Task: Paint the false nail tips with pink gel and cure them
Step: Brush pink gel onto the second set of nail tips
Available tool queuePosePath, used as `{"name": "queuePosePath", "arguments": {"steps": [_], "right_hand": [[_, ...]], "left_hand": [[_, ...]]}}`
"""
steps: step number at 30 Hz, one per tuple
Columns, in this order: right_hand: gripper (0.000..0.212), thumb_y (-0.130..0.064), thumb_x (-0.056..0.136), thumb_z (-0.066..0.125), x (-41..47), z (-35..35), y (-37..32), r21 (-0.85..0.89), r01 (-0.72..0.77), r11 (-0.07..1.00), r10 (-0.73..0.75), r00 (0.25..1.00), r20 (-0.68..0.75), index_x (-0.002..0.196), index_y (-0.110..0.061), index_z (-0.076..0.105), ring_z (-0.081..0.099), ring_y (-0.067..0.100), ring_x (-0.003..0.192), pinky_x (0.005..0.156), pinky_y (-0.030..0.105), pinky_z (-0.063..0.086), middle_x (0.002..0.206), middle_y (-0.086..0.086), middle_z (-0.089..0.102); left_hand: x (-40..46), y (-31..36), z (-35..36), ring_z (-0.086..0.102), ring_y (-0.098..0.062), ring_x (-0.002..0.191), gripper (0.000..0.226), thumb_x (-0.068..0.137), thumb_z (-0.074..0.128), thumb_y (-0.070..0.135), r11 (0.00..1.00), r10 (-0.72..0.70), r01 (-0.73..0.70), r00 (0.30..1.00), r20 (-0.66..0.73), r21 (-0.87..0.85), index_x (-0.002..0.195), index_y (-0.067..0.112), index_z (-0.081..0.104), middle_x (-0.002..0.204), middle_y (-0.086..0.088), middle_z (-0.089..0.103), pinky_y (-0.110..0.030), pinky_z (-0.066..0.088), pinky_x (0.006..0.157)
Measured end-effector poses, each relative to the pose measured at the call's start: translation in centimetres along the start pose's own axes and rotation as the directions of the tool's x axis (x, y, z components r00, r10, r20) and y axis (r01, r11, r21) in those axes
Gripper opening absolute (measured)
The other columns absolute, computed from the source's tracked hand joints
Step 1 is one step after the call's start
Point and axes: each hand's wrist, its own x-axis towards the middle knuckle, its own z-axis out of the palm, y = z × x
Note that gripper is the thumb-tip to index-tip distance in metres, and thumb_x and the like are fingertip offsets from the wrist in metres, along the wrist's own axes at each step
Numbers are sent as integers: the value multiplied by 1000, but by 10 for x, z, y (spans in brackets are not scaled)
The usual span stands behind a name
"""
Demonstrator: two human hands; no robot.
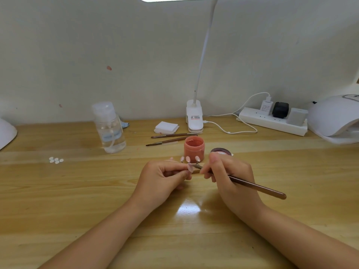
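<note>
Both grips closed: nail tip [190,167], brush [252,185].

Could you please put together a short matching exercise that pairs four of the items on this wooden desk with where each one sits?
Items:
1. clear plastic pump bottle
2. white dome-shaped curing lamp
3. long brown-handled brush
4. small cluster of white nail tips

Places:
A. held in the right hand
B. far right edge of the desk, beside the white power strip
C. lying loose on the desk at the left, in front of the bottle
D. standing left of centre, near the wall

Pairs: 1-D, 2-B, 3-A, 4-C
</note>
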Motion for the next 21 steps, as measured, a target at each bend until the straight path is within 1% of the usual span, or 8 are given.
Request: {"name": "queuePosePath", "arguments": {"steps": [3,6,8,11,15,17,19,21], "right_hand": [[47,-29,90,38,-3,-2,0,75,-33,997,34,999,-18,52,-15,63,50,-1,46,50,9,37,46,-11,51],[46,-29,89,37,-4,-3,0,94,-37,995,41,999,-37,51,-20,60,49,-2,46,50,8,36,47,-15,49],[39,-25,90,37,-1,-2,-1,37,-7,999,9,999,-34,58,-19,59,50,-2,52,53,9,36,53,-18,50],[34,-23,91,38,3,0,-2,-36,33,999,-33,999,9,63,-20,57,51,-2,58,58,9,37,60,-22,49],[46,-27,90,38,-2,-2,1,35,-9,999,10,1000,-9,52,-14,60,51,2,49,52,11,38,48,-10,52],[50,-27,89,37,-4,-4,1,79,-29,996,32,999,-29,47,-11,59,49,-2,45,51,9,37,46,-12,50],[51,-25,89,36,-3,-4,1,72,-20,997,22,999,-31,48,-8,59,49,-2,46,51,10,37,47,-9,51],[47,-24,90,36,-1,-3,0,21,4,1000,-4,1000,-21,54,-8,61,51,2,51,52,13,39,51,-7,53]], "left_hand": [[-1,2,1,66,-9,63,29,77,69,3,1000,-1,1,1000,-18,7,70,31,74,66,3,71,-38,48,91],[-1,5,2,67,-21,66,35,76,70,3,1000,-11,11,999,-31,21,66,36,74,66,2,71,-54,41,98],[-2,6,2,67,-22,67,37,76,70,3,999,-18,19,999,-34,31,67,39,73,67,0,71,-55,42,97],[-2,8,2,66,-14,64,37,75,71,3,999,-20,22,999,-38,42,67,38,73,64,1,70,-54,43,96],[-2,8,4,57,0,53,29,74,71,-1,998,-34,36,998,-57,42,67,27,73,52,8,64,-53,42,97],[-3,10,4,55,2,49,31,74,71,-1,998,-33,36,998,-59,57,65,28,72,48,11,62,-48,42,100],[-3,11,3,55,2,47,32,74,70,-2,997,-30,33,998,-55,67,65,29,71,47,12,61,-43,41,102],[-3,11,3,54,2,48,33,74,70,-2,997,-32,35,998,-56,64,64,30,72,47,12,61,-44,41,102]]}}
